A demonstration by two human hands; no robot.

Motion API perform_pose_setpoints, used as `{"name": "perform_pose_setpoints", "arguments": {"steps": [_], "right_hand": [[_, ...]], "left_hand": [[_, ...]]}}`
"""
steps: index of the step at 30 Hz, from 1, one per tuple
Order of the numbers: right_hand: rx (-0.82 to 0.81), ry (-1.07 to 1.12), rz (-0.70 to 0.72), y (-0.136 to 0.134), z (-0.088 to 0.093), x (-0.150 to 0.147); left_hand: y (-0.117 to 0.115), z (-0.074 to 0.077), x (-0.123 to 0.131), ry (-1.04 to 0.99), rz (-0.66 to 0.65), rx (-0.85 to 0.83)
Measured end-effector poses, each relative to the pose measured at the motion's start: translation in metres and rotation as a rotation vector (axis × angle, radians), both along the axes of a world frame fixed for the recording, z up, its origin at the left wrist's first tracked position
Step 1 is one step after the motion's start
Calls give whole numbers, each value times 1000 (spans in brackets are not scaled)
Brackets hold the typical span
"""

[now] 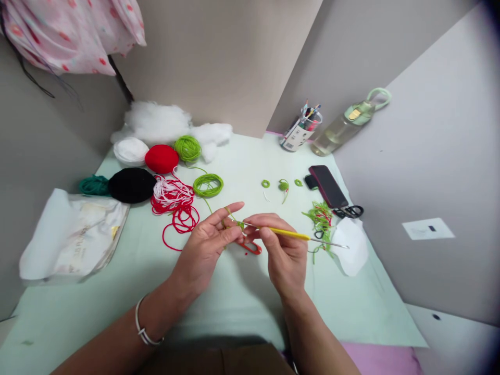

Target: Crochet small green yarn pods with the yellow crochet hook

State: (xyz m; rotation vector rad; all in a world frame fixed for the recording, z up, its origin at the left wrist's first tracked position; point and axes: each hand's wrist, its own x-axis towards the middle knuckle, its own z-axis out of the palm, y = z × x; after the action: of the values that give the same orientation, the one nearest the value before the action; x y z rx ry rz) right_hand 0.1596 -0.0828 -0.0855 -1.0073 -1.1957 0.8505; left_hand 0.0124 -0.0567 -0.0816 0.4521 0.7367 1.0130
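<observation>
My right hand (pixel 284 255) grips a crochet hook (pixel 291 234) by its yellow handle, the metal tip pointing left. That tip meets a small piece of green crochet (pixel 239 226), pinched between the thumb and fingers of my left hand (pixel 207 242). Green yarn passes over the raised left index finger and leads back to a loose green coil (pixel 208 185). An orange stitch marker (pixel 252 248) shows just below the fingertips; whether it is attached to the crochet piece I cannot tell.
Yarn balls in white (pixel 131 151), red (pixel 161 158), green (pixel 187 149) and black (pixel 132 185) stand at the left, before white stuffing (pixel 158 121). Tangled red yarn (pixel 183 216) lies nearby. On the right are yarn scraps (pixel 319 219), a phone (pixel 328 186), scissors (pixel 349 211) and a bottle (pixel 339 130).
</observation>
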Motion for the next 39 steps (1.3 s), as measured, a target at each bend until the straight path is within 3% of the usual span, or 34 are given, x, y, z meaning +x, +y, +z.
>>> {"name": "perform_pose_setpoints", "arguments": {"steps": [12,16,19,21,29,39], "right_hand": [[37,-31,21,1,1,0],[133,-306,-19,-5,-5,1],[208,-547,-85,-13,-14,1],[241,-592,-106,-15,-17,-1],[139,-201,-85,-3,-1,-5],[-35,101,-43,-3,-2,1]], "left_hand": [[0,3,-2,33,-60,51],[-1,1,-1,83,-9,80],[-3,-5,1,33,-11,13],[-5,-7,3,-36,-45,-50],[0,-4,0,-77,-51,-61],[4,-3,-6,-33,-22,-54]]}}
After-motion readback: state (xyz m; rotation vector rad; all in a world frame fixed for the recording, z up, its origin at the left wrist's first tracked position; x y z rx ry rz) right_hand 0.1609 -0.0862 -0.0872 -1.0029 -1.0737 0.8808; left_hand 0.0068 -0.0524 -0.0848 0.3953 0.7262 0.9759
